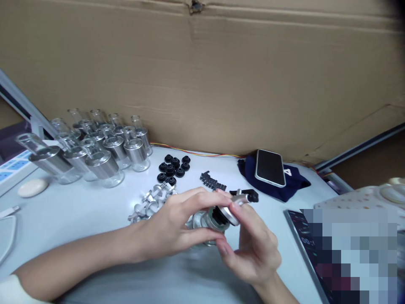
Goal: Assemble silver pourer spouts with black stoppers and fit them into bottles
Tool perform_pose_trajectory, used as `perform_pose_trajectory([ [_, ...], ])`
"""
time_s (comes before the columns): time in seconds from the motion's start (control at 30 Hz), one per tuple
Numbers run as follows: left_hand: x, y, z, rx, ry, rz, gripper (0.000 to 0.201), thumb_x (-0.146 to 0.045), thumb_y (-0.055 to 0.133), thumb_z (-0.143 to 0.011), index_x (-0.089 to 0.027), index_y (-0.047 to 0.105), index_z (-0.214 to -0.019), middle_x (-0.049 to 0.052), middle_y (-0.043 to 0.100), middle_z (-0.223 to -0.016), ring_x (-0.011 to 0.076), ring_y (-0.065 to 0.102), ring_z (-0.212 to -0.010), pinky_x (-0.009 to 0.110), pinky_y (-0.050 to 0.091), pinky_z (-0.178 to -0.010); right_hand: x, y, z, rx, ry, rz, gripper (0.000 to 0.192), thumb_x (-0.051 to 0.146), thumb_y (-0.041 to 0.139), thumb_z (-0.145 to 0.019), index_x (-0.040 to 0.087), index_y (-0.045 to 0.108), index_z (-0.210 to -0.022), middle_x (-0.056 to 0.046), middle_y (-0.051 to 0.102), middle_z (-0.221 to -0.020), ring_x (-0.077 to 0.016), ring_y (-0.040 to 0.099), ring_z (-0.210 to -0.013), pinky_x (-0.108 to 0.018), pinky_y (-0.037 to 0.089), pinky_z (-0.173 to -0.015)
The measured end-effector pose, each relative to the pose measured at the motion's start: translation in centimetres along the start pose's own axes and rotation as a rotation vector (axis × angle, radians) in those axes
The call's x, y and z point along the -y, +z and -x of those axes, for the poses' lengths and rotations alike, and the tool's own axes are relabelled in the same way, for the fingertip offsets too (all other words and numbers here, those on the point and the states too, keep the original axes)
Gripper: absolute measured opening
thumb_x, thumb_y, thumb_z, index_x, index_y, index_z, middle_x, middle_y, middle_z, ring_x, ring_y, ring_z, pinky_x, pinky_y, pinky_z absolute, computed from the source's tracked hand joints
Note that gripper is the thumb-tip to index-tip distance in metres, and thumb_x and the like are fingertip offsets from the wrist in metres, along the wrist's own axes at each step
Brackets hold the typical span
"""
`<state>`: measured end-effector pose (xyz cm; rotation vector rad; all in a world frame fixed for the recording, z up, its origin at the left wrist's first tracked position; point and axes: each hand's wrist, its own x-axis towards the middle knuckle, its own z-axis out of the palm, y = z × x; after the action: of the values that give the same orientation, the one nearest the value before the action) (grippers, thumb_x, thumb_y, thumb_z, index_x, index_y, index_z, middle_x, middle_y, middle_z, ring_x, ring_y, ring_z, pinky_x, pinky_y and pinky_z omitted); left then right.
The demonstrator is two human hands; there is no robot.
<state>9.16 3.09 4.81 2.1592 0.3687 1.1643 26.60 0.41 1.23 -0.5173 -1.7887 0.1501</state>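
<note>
My left hand (pixel 172 221) is closed around the neck of a glass bottle (pixel 200 220), which is tipped over with its mouth facing right. My right hand (pixel 257 249) grips a silver pour spout (pixel 230 214) with a black ribbed stopper (pixel 219 216). The stopper sits at the bottle's mouth; how deep it goes in, I cannot tell. A black tip (pixel 253 195) ends the spout. Behind my left hand lies a pile of silver spout parts (pixel 152 202). Farther back are several black rubber stoppers (pixel 170 169) and a group of small black pieces (pixel 213 182).
Several glass bottles with metal bands (pixel 103 164) stand at the back left. A white oval object (pixel 32 187) lies before them. A phone (pixel 270 167) rests on dark blue cloth (pixel 295 182). A dark-screened device (pixel 303 240) lies at right. A cardboard wall (pixel 202 84) closes the back.
</note>
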Motion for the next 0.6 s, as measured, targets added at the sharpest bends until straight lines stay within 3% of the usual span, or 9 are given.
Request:
perform_pose_trajectory([
  [0.23,-0.14,0.19,0.09,-0.009,-0.035,0.046,0.045,-0.018,0.067,-0.083,-0.021,0.047,-0.122,0.011,0.061,-0.122,0.0165,0.060,-0.112,0.025,0.049,-0.096,-0.18,-0.29,0.36,0.043,0.076,-0.067,0.056,0.013,0.057,-0.084,0.019,0.044,-0.139,-0.012,0.054,-0.134,-0.0333,0.052,-0.123,-0.049,0.056,-0.086],
  [0.6,0.16,-0.35,-0.15,0.029,-0.021,0.096,0.042,-0.017,0.071,-0.079,-0.021,0.051,-0.115,0.009,0.065,-0.106,0.0194,0.061,-0.110,0.029,0.050,-0.095,0.00,-0.64,0.07,0.122,0.162,-0.111,0.051,0.008,0.046,-0.090,0.025,0.044,-0.138,-0.010,0.056,-0.130,-0.0294,0.050,-0.125,-0.047,0.054,-0.089],
])
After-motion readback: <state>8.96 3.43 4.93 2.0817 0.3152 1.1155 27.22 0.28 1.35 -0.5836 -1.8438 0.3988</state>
